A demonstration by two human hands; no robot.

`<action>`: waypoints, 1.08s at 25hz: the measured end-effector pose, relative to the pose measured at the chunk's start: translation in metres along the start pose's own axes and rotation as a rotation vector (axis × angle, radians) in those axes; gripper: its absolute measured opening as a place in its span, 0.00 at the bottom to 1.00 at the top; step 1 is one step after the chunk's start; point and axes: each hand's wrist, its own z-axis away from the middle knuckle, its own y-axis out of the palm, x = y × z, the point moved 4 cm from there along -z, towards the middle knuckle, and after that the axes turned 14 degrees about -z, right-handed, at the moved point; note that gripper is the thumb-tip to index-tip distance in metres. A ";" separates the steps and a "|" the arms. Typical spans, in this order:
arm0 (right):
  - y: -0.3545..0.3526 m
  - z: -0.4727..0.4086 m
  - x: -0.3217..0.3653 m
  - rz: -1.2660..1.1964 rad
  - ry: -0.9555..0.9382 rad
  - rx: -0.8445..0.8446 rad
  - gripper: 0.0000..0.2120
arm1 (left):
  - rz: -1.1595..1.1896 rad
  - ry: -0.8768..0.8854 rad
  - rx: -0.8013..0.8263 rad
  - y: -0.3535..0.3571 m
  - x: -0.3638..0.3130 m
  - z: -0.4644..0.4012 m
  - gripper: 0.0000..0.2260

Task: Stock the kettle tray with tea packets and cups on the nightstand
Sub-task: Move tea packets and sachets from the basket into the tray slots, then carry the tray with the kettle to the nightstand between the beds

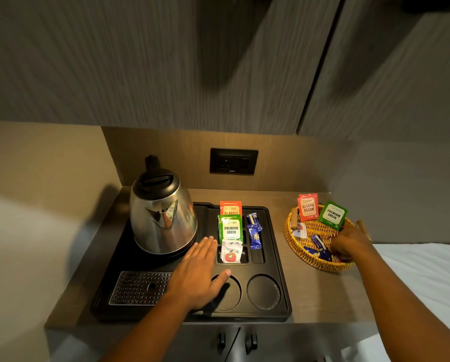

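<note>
A black kettle tray (281, 259) lies on the wooden nightstand with a steel kettle (162, 212) at its back left. Its slots hold an orange tea packet (230, 208), a green tea packet (230, 228), a white sachet (231, 253) and blue sachets (254, 232). Two round cup recesses (263, 291) at the front hold no cups. My left hand (200, 273) rests flat and open on the tray beside the kettle. My right hand (349, 244) reaches into a wicker basket (297, 246), fingers curled among blue sachets (319, 246); whether it grips one is hidden.
The basket also props a red Classic Assam packet (308, 207) and a green Premium Green packet (333, 215). A perforated drip grate (137, 287) sits at the tray's front left. A wall socket (233, 161) is behind. White bedding (427, 278) lies to the right.
</note>
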 end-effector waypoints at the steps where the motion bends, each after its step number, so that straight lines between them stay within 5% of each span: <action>1: -0.007 0.003 0.001 -0.046 0.018 -0.025 0.23 | 0.004 -0.003 0.004 0.000 0.000 0.001 0.40; 5: -0.021 0.043 0.035 -0.201 -0.098 -0.129 0.11 | 0.002 0.006 0.008 -0.001 -0.002 0.000 0.39; 10: 0.084 0.110 0.105 -0.299 -0.206 0.251 0.11 | -0.009 0.014 0.017 -0.003 -0.002 0.002 0.39; 17: 0.104 0.111 0.106 -0.220 -0.210 0.218 0.18 | -0.022 0.012 0.003 -0.002 -0.002 0.000 0.39; 22: 0.089 0.123 0.081 -0.118 -0.379 -0.011 0.14 | 0.053 -0.008 0.027 -0.017 -0.003 0.009 0.35; 25: 0.097 0.123 0.067 -0.078 -0.391 -0.006 0.17 | 0.270 -0.123 -0.268 -0.046 0.023 0.040 0.15; 27: 0.100 0.120 0.064 -0.093 -0.399 0.001 0.18 | 0.255 -0.216 -0.434 -0.060 0.063 0.062 0.13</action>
